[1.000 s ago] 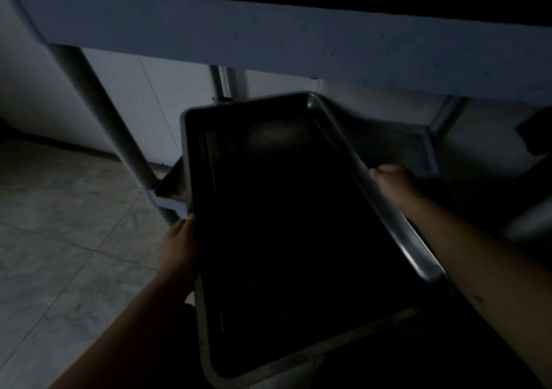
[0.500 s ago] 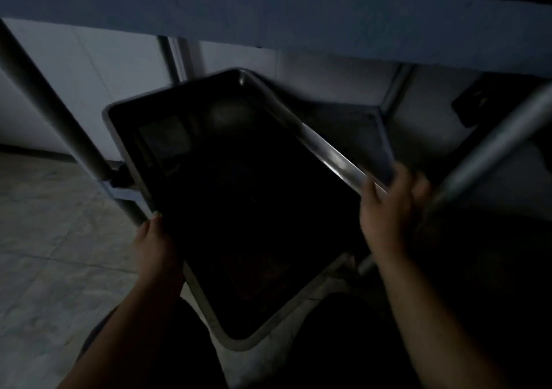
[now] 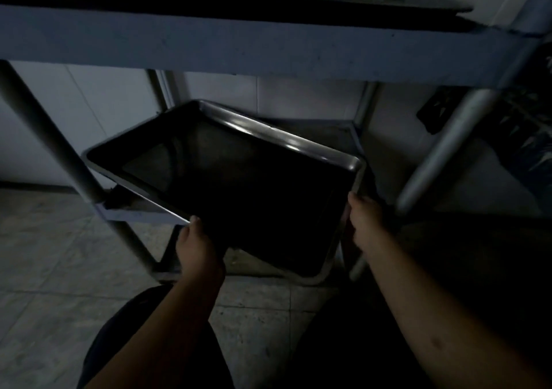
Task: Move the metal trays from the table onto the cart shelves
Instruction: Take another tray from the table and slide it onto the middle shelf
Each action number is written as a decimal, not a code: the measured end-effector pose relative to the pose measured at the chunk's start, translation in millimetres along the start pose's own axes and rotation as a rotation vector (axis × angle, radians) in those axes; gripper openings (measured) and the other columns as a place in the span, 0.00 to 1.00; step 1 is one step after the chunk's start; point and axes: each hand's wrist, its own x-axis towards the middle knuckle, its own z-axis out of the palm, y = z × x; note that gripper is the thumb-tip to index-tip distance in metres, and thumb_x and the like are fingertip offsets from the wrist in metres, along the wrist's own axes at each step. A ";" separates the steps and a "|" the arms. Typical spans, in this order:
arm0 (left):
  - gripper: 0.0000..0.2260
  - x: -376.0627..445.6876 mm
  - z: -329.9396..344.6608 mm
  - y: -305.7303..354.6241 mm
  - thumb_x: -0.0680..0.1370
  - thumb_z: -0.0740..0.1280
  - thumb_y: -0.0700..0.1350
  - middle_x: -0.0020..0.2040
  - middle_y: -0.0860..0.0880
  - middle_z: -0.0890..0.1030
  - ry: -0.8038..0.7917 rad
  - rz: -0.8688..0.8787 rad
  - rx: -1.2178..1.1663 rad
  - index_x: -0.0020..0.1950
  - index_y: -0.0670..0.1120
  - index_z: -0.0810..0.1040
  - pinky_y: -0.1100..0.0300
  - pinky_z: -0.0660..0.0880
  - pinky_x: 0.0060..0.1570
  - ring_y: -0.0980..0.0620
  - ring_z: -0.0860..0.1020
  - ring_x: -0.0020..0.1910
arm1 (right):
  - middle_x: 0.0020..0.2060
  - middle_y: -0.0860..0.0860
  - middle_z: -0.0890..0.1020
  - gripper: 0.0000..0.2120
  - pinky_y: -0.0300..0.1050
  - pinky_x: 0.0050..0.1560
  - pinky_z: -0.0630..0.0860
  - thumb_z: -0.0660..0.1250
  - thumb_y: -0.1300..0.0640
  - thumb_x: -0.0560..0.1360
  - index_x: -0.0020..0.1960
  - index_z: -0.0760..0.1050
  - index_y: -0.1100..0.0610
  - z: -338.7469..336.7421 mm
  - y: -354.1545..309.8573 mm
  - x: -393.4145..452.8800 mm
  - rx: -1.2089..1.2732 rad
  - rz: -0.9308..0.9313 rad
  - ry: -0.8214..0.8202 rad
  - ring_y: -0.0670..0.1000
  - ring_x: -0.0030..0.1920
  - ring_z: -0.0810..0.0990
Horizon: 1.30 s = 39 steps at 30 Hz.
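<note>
Nearest the camera, both hands grip one metal tray (image 3: 239, 185): the left hand (image 3: 197, 248) on its near left edge, the right hand (image 3: 363, 219) on its near right edge. Tilted and skewed, the tray sits above the cart's lower shelf (image 3: 331, 134), under the upper shelf (image 3: 239, 44).

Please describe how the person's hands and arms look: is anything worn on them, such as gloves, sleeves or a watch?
Both the left hand and the right hand are bare, without gloves. The forearms are uncovered as far as the picture shows; no sleeves, watch or rings are visible, though the light is dim.
</note>
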 end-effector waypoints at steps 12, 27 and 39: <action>0.09 14.5 60.8 -30.9 0.82 0.61 0.41 0.56 0.41 0.82 -0.353 -0.233 -0.125 0.61 0.46 0.73 0.52 0.82 0.40 0.44 0.85 0.49 | 0.42 0.48 0.83 0.14 0.43 0.40 0.72 0.62 0.42 0.74 0.47 0.78 0.50 19.5 -24.5 -19.4 -0.737 -0.721 -0.183 0.50 0.43 0.80; 0.17 90.6 13.6 2.6 0.76 0.62 0.59 0.56 0.48 0.83 -0.264 1.245 1.353 0.57 0.52 0.81 0.46 0.68 0.54 0.42 0.78 0.59 | 0.45 0.51 0.84 0.13 0.49 0.48 0.68 0.65 0.45 0.74 0.49 0.82 0.52 39.2 10.5 -4.3 -0.900 -1.025 -0.032 0.57 0.48 0.80; 0.17 110.8 24.3 10.5 0.73 0.64 0.60 0.50 0.48 0.85 -0.339 1.150 1.355 0.50 0.51 0.84 0.47 0.68 0.52 0.42 0.80 0.56 | 0.48 0.50 0.84 0.16 0.49 0.49 0.66 0.61 0.42 0.74 0.52 0.79 0.50 45.4 9.8 11.5 -0.931 -0.991 -0.074 0.55 0.52 0.80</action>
